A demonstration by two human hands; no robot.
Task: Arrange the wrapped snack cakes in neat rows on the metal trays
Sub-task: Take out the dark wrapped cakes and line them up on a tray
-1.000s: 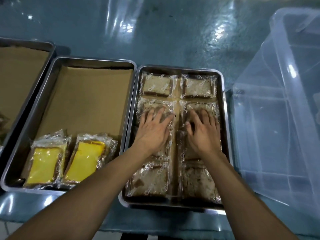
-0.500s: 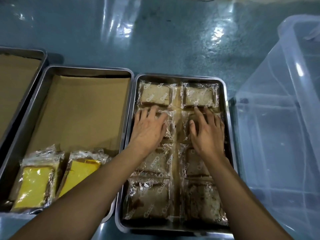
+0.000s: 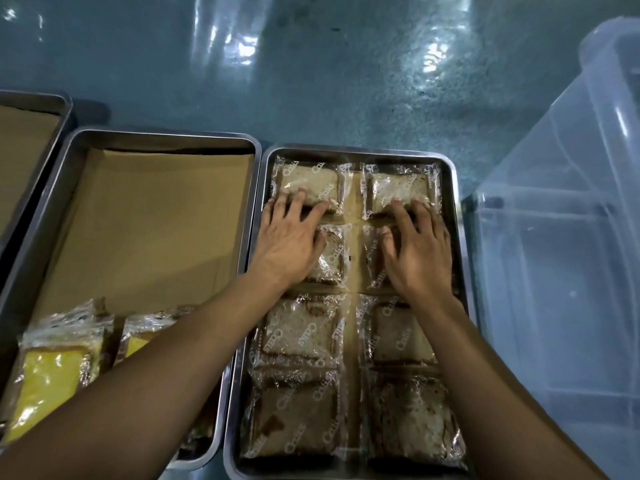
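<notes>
So both hands lie flat, gripping nothing: left hand (image 3: 289,237) and right hand (image 3: 417,249) press the wrapped cakes (image 3: 299,329) mid-frame in the right tray (image 3: 457,237), probably squaring the two columns.

Bakery packing area: metal trays (image 3: 456,216) of wrapped snack cakes (image 3: 301,336), plastic bin (image 3: 561,237)

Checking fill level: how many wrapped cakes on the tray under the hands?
8, in two columns of four on the right tray: far pair, second pair partly under the hands, third pair, near pair. None seem hidden.
</notes>
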